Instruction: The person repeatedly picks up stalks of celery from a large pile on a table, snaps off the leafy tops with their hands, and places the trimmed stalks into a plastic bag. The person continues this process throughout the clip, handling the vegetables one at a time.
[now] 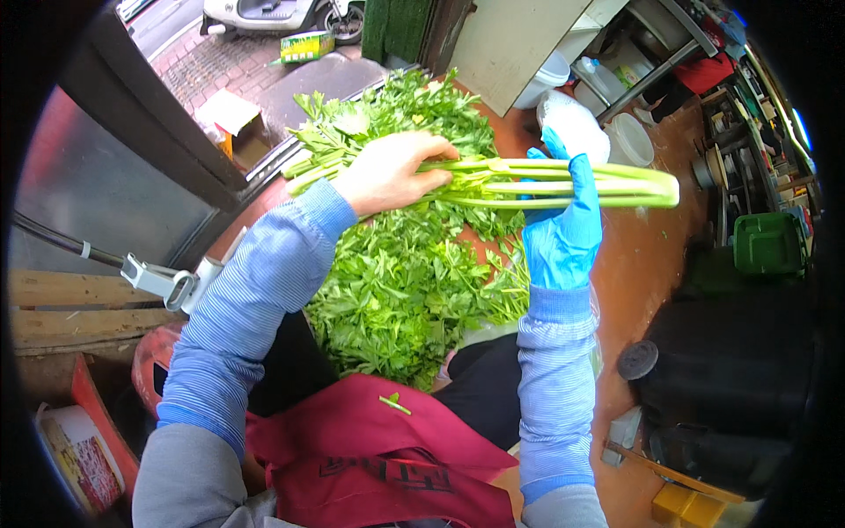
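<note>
A bunch of pale green celery stalks (637, 191) lies level across both hands, its thick base end at the right. My right hand (561, 231), in a blue disposable glove, grips the stalks near the middle, with part of the glove passing behind them. Bare and overexposed, my left hand (399, 170) curls thumb and fingers around the bunch's leafier side. Below, a large heap of leafy celery (389, 297) covers the floor before me. More celery (409, 109) with leaves lies beyond my left hand. A short cut stem (396, 404) rests on my dark red apron (350, 422).
A doorway with a metal sill (280, 155) opens at the upper left, a cardboard box (247, 135) beside it. White buckets (630, 140) and a filled plastic bag (573, 125) stand at upper right. A large black bin (719, 369) and green crate (769, 244) flank the right side.
</note>
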`<state>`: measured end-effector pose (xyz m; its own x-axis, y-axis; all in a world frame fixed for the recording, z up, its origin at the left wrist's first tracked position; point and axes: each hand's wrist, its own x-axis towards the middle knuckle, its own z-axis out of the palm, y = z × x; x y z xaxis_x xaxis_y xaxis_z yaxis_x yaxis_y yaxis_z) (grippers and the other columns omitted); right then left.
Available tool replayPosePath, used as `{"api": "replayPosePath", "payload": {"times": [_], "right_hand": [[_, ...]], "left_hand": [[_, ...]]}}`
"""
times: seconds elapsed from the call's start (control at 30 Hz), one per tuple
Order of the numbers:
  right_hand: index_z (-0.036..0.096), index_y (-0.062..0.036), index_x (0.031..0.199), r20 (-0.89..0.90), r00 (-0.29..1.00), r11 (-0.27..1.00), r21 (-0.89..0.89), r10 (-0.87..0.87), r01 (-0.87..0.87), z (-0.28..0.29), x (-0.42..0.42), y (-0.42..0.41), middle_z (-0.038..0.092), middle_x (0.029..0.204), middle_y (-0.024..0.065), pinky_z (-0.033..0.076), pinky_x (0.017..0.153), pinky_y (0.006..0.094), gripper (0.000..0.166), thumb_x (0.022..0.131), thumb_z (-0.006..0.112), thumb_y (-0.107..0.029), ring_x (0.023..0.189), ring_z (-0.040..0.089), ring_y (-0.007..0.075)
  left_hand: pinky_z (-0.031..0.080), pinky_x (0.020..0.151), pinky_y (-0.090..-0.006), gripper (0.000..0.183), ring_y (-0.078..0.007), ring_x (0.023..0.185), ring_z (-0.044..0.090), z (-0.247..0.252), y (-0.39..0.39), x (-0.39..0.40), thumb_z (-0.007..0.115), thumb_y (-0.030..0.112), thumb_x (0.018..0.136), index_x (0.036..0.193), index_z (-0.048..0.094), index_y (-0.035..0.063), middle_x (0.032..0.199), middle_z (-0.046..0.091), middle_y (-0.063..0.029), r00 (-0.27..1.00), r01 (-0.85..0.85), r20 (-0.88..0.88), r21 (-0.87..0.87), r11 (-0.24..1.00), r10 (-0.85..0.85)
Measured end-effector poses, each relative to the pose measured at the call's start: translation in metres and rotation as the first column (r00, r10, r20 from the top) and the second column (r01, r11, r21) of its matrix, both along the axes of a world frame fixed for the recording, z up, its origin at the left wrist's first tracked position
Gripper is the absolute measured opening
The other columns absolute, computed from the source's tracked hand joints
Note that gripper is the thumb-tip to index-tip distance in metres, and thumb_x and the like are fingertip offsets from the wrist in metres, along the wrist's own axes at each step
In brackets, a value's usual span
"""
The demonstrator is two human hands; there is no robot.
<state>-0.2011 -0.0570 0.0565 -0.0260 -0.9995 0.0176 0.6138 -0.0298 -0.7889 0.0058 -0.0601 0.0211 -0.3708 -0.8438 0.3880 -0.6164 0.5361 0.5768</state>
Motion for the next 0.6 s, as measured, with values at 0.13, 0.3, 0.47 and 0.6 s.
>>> {"api": "replayPosePath", "payload": {"times": [0.13, 0.3, 0.47, 0.6], "right_hand": [[0.052, -0.0010, 0.113, -0.002, 1.000, 0.995, 0.095, 0.022, -0.022, -0.013, 0.004, -0.003, 0.056, 0.109, 0.0110, 0.045, 0.082, 0.0342, 0.034, 0.087, 0.054, -0.023, 0.093, 0.053, 0.0204], [0.049, -0.0038, 0.112, -0.023, 0.996, 0.995, 0.058, 0.086, -0.085, -0.022, 0.017, -0.007, 0.053, 0.115, 0.0145, 0.044, 0.081, 0.0341, 0.031, 0.086, 0.055, -0.020, 0.095, 0.053, 0.0212], [0.042, -0.0059, 0.115, -0.011, 0.996, 0.993, 0.072, 0.092, -0.091, -0.027, 0.021, -0.012, 0.054, 0.115, 0.0151, 0.045, 0.081, 0.0350, 0.036, 0.085, 0.056, -0.020, 0.093, 0.054, 0.0219], [0.042, -0.0072, 0.114, -0.042, 0.993, 0.992, 0.076, 0.108, -0.105, -0.029, 0.026, -0.010, 0.054, 0.114, 0.0149, 0.046, 0.080, 0.0344, 0.035, 0.085, 0.056, -0.022, 0.090, 0.054, 0.0213]], "left_hand": [[0.046, 0.070, -0.0324, 0.014, -0.0239, 0.079, 0.057, -0.009, 0.004, -0.014, 0.059, 0.012, 0.078, 0.090, 0.057, 0.0047, 0.082, 0.057, -0.0089, 0.991, -0.072, -0.122, -0.174, 0.982, 0.052], [0.045, 0.064, -0.0331, 0.013, -0.0218, 0.075, 0.055, -0.009, 0.014, -0.023, 0.062, 0.015, 0.077, 0.084, 0.055, 0.0071, 0.079, 0.054, -0.0056, 0.996, -0.093, 0.001, -0.190, 0.977, 0.094], [0.045, 0.067, -0.0326, 0.019, -0.0220, 0.074, 0.055, -0.021, 0.013, -0.020, 0.061, 0.022, 0.077, 0.089, 0.057, 0.0082, 0.077, 0.055, -0.0052, 0.990, -0.140, 0.001, -0.086, 0.986, 0.140], [0.044, 0.063, -0.0304, 0.020, -0.0170, 0.068, 0.054, -0.020, 0.014, -0.022, 0.062, 0.022, 0.076, 0.086, 0.059, 0.0048, 0.069, 0.054, -0.0037, 0.981, -0.159, -0.077, 0.207, 0.965, 0.178]]}}
